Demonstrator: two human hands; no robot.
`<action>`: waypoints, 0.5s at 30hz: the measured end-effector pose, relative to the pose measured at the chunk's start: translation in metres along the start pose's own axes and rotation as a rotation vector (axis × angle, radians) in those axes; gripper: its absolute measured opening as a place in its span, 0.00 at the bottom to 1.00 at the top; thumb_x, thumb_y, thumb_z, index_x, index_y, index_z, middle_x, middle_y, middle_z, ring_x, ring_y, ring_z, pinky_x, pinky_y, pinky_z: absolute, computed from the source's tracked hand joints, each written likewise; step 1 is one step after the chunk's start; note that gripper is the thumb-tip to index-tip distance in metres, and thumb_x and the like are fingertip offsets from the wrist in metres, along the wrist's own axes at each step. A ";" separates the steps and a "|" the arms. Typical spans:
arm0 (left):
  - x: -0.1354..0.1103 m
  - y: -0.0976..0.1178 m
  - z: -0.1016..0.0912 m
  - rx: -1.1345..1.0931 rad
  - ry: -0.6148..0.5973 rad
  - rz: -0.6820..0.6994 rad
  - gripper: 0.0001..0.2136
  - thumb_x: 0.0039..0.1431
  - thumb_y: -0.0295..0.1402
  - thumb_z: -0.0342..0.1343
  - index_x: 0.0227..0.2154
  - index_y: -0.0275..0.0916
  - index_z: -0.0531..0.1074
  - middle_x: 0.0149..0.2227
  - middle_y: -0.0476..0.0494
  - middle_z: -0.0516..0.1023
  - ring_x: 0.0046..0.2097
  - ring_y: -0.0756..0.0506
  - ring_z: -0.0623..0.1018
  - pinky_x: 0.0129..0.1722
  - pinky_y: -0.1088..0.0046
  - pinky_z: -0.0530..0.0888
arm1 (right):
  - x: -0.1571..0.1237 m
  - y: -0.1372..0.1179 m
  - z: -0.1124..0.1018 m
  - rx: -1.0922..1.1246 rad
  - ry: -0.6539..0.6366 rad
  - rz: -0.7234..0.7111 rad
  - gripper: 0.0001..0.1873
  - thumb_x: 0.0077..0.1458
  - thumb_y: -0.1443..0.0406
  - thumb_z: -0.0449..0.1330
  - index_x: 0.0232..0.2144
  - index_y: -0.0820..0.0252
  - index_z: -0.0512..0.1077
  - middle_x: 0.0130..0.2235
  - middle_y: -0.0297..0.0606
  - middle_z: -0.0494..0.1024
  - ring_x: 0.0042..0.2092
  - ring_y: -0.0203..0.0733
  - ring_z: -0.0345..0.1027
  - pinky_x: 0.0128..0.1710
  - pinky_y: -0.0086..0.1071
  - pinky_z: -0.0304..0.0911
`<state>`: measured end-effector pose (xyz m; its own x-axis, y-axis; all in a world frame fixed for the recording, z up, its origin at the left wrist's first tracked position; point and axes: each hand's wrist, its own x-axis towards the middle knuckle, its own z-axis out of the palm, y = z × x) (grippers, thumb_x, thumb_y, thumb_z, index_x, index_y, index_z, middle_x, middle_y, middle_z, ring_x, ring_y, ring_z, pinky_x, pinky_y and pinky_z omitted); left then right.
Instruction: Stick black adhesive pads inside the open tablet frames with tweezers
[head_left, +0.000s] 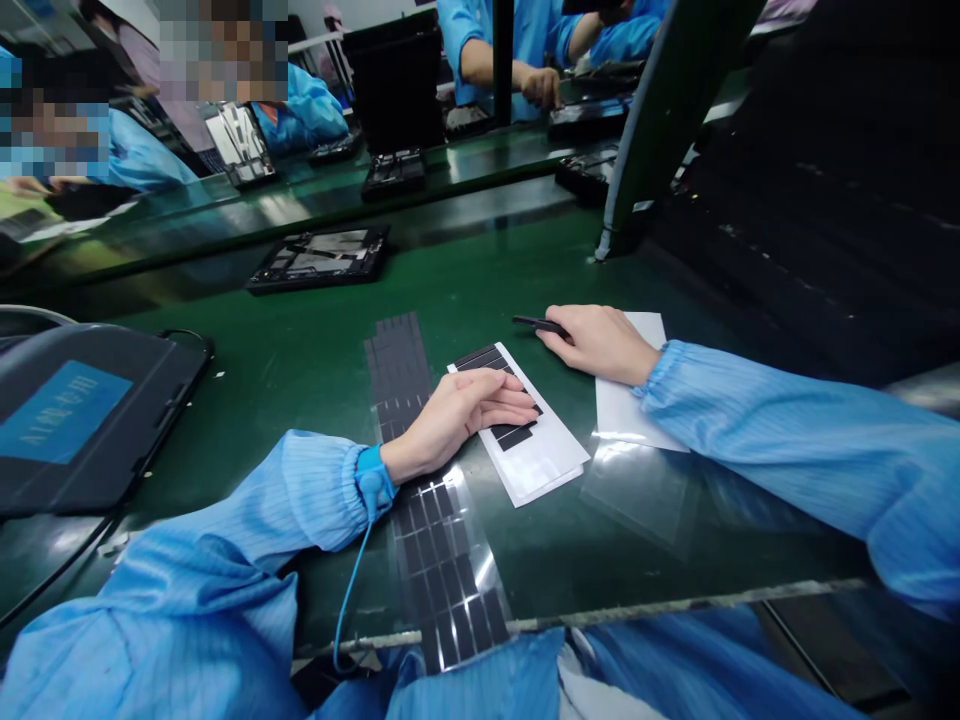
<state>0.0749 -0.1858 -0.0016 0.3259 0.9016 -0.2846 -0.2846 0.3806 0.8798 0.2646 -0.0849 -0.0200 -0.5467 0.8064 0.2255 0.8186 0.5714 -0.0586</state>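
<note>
My left hand (465,415) lies flat with fingers stretched out on a white backing sheet (540,460) that carries rows of small black adhesive strips (486,358). My right hand (600,342) is closed around black tweezers (538,324) whose tip points left, and it rests on a white paper sheet (626,410). A long clear strip of black pads (435,540) runs under my left wrist towards the table edge. A blue wrist strap (373,480) with a cord is on my left wrist.
A dark tablet-like fixture with a blue label (75,415) sits at the left. An opened device tray (319,258) lies on the green belt ahead. Clear film (637,490) lies right of the backing sheet. Co-workers in blue coats work across the line. A dark slanted rack (810,180) rises at the right.
</note>
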 end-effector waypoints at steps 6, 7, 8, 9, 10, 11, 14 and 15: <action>0.001 0.001 0.000 -0.028 0.009 -0.017 0.12 0.60 0.31 0.48 0.32 0.27 0.72 0.34 0.33 0.79 0.39 0.43 0.79 0.45 0.67 0.74 | 0.000 -0.001 -0.001 0.015 -0.006 0.005 0.11 0.58 0.61 0.49 0.30 0.60 0.66 0.32 0.37 0.74 0.30 0.39 0.65 0.26 0.31 0.43; 0.001 0.001 0.000 -0.030 0.011 -0.019 0.12 0.60 0.32 0.49 0.32 0.27 0.73 0.34 0.33 0.79 0.39 0.43 0.79 0.46 0.66 0.74 | 0.000 -0.001 -0.001 0.019 -0.005 0.002 0.11 0.58 0.61 0.49 0.31 0.60 0.66 0.33 0.38 0.74 0.31 0.39 0.65 0.26 0.31 0.44; 0.001 0.001 0.000 -0.032 0.014 -0.020 0.12 0.60 0.32 0.49 0.32 0.27 0.73 0.34 0.33 0.79 0.39 0.43 0.79 0.46 0.65 0.73 | 0.000 0.000 -0.001 0.022 -0.001 -0.002 0.11 0.59 0.61 0.48 0.31 0.60 0.67 0.33 0.38 0.74 0.32 0.39 0.66 0.26 0.31 0.44; 0.001 0.002 0.000 -0.034 0.018 -0.022 0.12 0.60 0.32 0.49 0.32 0.27 0.73 0.34 0.33 0.79 0.39 0.43 0.79 0.46 0.65 0.73 | 0.000 0.000 -0.001 0.022 0.001 -0.008 0.11 0.59 0.61 0.48 0.31 0.60 0.67 0.33 0.38 0.74 0.32 0.40 0.66 0.26 0.31 0.44; 0.001 0.002 0.000 -0.037 0.021 -0.025 0.12 0.60 0.32 0.49 0.32 0.27 0.73 0.34 0.33 0.79 0.39 0.43 0.79 0.47 0.65 0.73 | 0.000 0.000 0.000 0.021 0.003 -0.012 0.11 0.59 0.61 0.48 0.31 0.61 0.67 0.33 0.38 0.74 0.33 0.40 0.66 0.26 0.31 0.44; 0.001 0.002 0.000 -0.041 0.023 -0.027 0.12 0.60 0.32 0.48 0.32 0.27 0.73 0.34 0.33 0.79 0.39 0.43 0.79 0.47 0.64 0.73 | 0.000 0.001 0.000 0.021 0.004 -0.014 0.11 0.59 0.61 0.48 0.31 0.61 0.67 0.33 0.38 0.74 0.33 0.40 0.67 0.26 0.31 0.44; 0.001 0.002 0.000 -0.060 0.026 -0.034 0.13 0.61 0.31 0.45 0.32 0.27 0.73 0.34 0.34 0.79 0.39 0.43 0.79 0.46 0.65 0.74 | 0.000 0.001 0.001 0.023 0.005 -0.019 0.11 0.59 0.61 0.48 0.31 0.61 0.66 0.34 0.38 0.74 0.33 0.40 0.67 0.26 0.31 0.44; 0.001 0.002 0.000 -0.065 0.024 -0.035 0.13 0.62 0.31 0.45 0.32 0.27 0.73 0.33 0.34 0.79 0.39 0.43 0.79 0.46 0.66 0.74 | 0.000 0.001 0.001 0.024 0.004 -0.019 0.11 0.59 0.61 0.48 0.31 0.61 0.66 0.34 0.38 0.74 0.33 0.40 0.67 0.26 0.31 0.44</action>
<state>0.0748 -0.1836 0.0002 0.3158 0.8916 -0.3247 -0.3314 0.4243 0.8427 0.2657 -0.0843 -0.0208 -0.5615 0.7948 0.2304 0.8036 0.5901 -0.0774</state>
